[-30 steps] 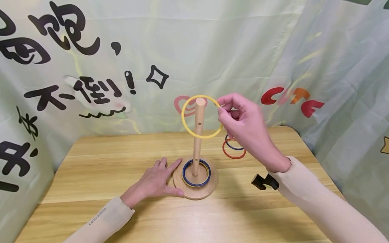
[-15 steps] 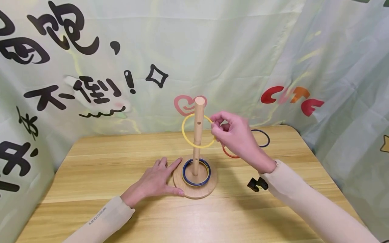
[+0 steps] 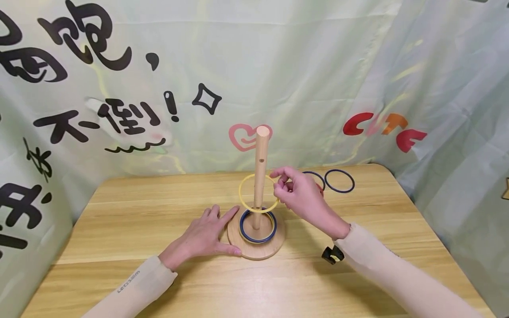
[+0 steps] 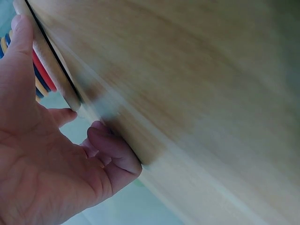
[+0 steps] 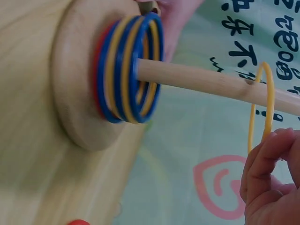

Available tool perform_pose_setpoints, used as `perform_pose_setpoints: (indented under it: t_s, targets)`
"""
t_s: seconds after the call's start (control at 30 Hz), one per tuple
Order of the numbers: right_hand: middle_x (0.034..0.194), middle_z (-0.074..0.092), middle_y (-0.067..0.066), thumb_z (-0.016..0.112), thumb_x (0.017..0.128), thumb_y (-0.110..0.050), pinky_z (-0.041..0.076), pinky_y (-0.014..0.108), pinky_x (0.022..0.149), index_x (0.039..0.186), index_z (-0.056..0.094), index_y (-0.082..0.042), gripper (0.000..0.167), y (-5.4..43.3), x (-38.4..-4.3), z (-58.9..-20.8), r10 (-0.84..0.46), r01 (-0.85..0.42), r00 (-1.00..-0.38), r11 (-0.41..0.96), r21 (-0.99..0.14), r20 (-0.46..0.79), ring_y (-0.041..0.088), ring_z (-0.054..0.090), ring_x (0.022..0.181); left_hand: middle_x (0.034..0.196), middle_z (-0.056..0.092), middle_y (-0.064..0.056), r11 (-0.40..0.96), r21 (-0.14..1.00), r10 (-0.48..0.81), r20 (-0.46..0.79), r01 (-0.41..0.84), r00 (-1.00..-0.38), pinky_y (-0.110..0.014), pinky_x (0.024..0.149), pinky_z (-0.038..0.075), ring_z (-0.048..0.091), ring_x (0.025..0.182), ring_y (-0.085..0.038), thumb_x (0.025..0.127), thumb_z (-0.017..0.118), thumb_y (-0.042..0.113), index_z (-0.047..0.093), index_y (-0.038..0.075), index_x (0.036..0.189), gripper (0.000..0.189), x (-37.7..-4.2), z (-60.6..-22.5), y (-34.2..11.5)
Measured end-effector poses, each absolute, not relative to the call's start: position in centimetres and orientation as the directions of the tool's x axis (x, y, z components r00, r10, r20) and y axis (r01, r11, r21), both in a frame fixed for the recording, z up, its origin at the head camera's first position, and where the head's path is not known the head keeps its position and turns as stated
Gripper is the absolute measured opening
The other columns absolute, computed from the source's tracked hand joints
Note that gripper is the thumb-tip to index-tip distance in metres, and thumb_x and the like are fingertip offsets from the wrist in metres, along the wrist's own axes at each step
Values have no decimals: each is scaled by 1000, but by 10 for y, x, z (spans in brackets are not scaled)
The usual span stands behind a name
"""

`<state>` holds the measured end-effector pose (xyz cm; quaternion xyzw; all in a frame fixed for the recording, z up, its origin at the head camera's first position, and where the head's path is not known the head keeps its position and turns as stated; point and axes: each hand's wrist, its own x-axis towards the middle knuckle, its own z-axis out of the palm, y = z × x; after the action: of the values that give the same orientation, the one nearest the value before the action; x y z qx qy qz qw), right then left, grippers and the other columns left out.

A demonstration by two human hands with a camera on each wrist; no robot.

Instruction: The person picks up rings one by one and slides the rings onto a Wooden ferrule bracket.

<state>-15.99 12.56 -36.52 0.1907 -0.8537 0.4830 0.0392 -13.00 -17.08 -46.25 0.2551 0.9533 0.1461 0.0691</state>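
A wooden post (image 3: 260, 152) stands upright on a round wooden base (image 3: 260, 253). My right hand (image 3: 306, 196) pinches a yellow ring (image 5: 269, 96) by its right side. That ring encircles the post, tilted, partway down it. Stacked at the foot of the post are several blue, yellow and red rings (image 5: 123, 70). My left hand (image 3: 200, 236) lies at the left of the base, index finger and thumb spread straight along its edge. In the left wrist view, the other fingers (image 4: 115, 152) of that hand bend against the tabletop.
Behind my right hand lie a blue ring (image 3: 353, 181) and another blue ring (image 3: 318, 175), partly hidden. A bit of a red ring (image 3: 320, 189) shows beside the hand. A printed curtain (image 3: 302, 79) hangs behind the wooden table (image 3: 119, 221).
My right hand has lowered the yellow ring from around the post's top to its lower half. The loose rings behind have come more into sight. My left hand has stayed at the base.
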Motion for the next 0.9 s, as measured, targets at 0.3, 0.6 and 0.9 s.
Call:
perform_pose_setpoints:
  t_s: [0.3,0.6,0.9]
  targets:
    - [83,61,-1,66,95,3,41,24,55,114,74,0,21,123,-155,-390,-319,-407,-909,537,-739,269,11,54,65,111,44,-8,831,318,497,-57,456,-866,-35,55,42,44,93,-23,73,78,89,36,21,173,128,-130,-462,-170]
    - [84,59,0,65,97,5,49,27,52,118,71,3,22,123,-147,-414,-332,-338,-926,504,-795,183,12,56,60,110,44,-7,829,304,507,-55,469,-860,-34,55,43,44,92,-22,74,77,90,35,23,174,127,-131,-463,-170]
    - [82,59,1,64,96,9,51,29,48,117,70,1,24,121,-142,-433,-340,-298,-931,496,-815,133,13,58,53,109,43,-7,831,303,506,-61,467,-861,-33,56,43,43,91,-22,74,77,89,36,22,173,127,-131,-465,-171]
